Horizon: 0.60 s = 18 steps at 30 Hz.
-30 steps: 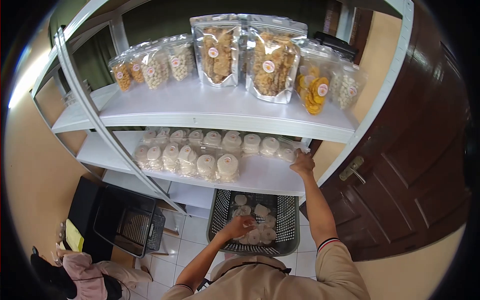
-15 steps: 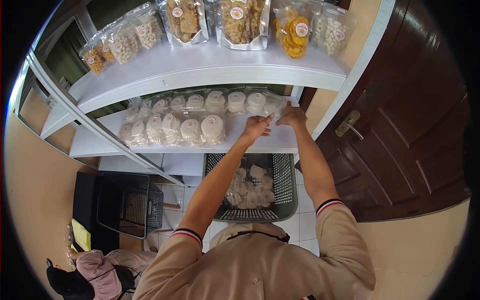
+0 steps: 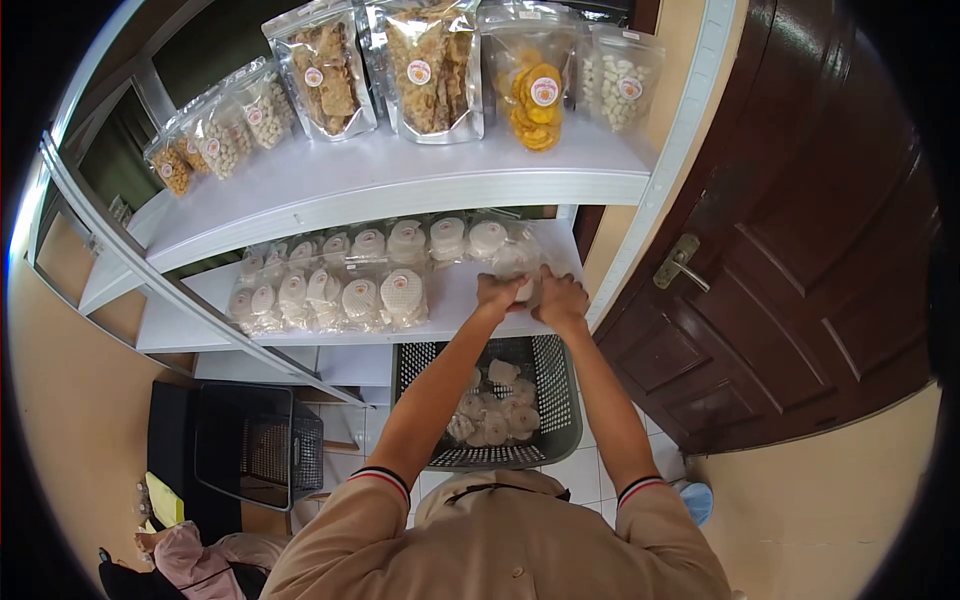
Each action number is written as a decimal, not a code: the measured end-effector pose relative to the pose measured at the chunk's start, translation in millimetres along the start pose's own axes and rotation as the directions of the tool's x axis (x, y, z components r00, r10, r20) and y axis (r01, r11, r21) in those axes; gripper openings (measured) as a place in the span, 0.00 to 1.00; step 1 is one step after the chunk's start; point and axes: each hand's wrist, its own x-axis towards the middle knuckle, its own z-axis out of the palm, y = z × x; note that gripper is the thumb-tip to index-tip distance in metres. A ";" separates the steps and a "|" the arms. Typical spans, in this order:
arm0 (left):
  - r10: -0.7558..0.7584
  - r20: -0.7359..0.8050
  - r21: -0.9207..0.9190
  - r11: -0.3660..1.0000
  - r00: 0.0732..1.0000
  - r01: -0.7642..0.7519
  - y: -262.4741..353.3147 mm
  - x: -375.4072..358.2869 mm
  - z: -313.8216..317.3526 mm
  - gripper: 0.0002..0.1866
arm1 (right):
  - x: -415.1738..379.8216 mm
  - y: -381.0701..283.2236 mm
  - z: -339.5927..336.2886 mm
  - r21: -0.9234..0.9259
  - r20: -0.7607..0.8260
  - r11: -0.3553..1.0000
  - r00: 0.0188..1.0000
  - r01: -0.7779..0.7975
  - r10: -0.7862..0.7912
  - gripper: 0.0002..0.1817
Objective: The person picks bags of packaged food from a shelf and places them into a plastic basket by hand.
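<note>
On the lower shelf, my left hand and my right hand grip the two sides of a clear bag of white round crackers. The bag's near edge is partly hidden by my fingers. Further left on the shelf, similar cracker bags with round labels stand in two rows. Behind my left hand, another labelled bag ends the back row. Below the shelf edge, between my forearms, a dark green basket holds several more bags of white crackers.
The upper shelf carries snack pouches, including a bag of yellow chips. A brown door with a metal handle is at the right. Lower left are a black crate and another person.
My hands have closed on the cracker bag and brought it nearer the shelf's front edge. The view has shifted, so the shelves sit lower and further left.
</note>
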 end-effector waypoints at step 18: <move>0.076 0.254 -0.163 0.986 0.964 -0.034 -69.6 -134.9 -163.5 0.24 | -136.2 34.8 55.6 0.878 0.064 0.477 0.978 0.038 -0.197 0.38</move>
